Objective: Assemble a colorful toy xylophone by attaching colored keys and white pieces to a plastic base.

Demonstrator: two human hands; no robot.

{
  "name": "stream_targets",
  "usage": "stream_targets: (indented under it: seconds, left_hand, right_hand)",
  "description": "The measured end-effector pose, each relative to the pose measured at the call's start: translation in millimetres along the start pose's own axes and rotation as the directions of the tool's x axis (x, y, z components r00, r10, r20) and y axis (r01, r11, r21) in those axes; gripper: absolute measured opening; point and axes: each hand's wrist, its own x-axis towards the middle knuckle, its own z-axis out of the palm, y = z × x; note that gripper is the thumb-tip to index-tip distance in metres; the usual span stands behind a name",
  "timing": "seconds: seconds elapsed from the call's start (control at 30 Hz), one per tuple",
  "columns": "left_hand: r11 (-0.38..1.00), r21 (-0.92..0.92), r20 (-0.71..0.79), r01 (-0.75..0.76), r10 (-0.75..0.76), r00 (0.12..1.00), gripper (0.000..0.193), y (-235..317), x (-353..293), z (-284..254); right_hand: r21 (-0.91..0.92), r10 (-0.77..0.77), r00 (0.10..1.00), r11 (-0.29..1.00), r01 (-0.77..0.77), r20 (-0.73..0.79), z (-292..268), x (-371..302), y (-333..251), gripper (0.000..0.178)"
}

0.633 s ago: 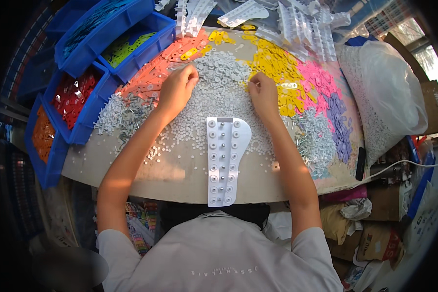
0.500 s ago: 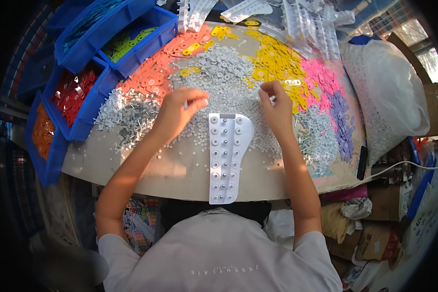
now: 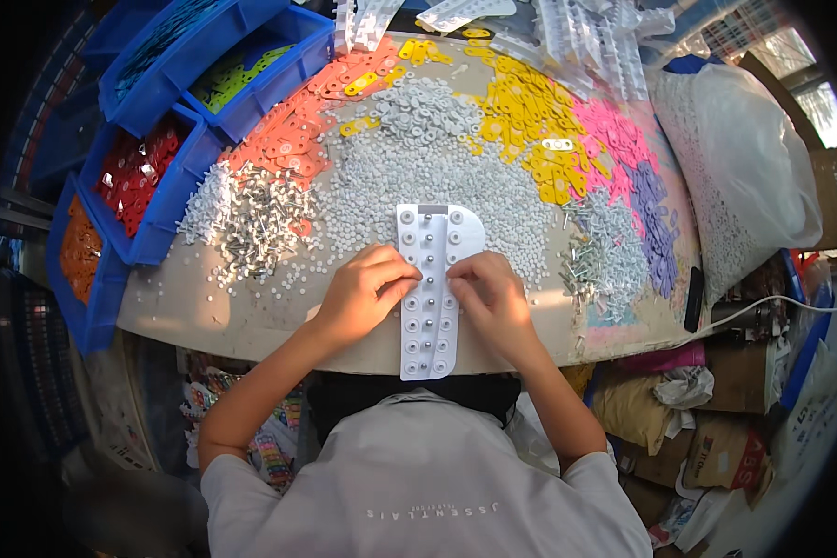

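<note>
A long white plastic jig (image 3: 469, 230) lies at the table's near edge, with a rounded bulge at its far right. Round white rings sit along both sides of it, and silvery round heads run down a middle groove. My left hand (image 3: 367, 290) is at the jig's left side, thumb and forefinger pinched over the left row. From the right, my right hand (image 3: 495, 299) reaches the right row in a similar pinch. Whatever is between the fingers of either hand is too small or hidden. Beyond the jig spreads a heap of small white round pieces (image 3: 372, 177).
Blue bins (image 3: 163, 228) with red, orange, green and blue parts line the left. Metal rivets (image 3: 265, 219) lie left, pale pins (image 3: 609, 251) right. Coral (image 3: 284, 139), yellow (image 3: 530, 107), pink (image 3: 614, 139) and purple strips (image 3: 656, 232) ring the heap. A clear plastic bag (image 3: 739, 177) stands right.
Both hands have come back from above the white heap, toward me and inward, onto the jig's two sides. The view has shifted slightly.
</note>
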Motion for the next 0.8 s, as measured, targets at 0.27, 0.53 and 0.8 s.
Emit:
stream_targets:
  seconds: [0.27, 0.53, 0.8]
  left_hand:
    - [0.995, -0.025, -0.073, 0.092, -0.093, 0.993, 0.01, 4.7, -1.3, 4.2]
    - [0.977, 0.148, -0.119, -0.15, 0.168, 0.978, 0.012, -5.3, -3.3, 4.2]
    - [0.972, 0.227, -0.222, 0.054, -0.002, 0.975, 0.011, -21.2, 70.1, -43.2]
  right_hand:
    - [-0.081, -0.062, 0.992, 0.995, 0.053, -0.112, 13.9, -6.6, 11.9, 0.013]
    - [-0.389, -0.352, 0.91, 0.887, 0.25, -0.219, 22.9, -10.2, 18.9, 0.015]
    - [-0.375, -0.405, 0.883, 0.877, 0.3, -0.239, 25.0, -12.9, 27.7, 0.017]
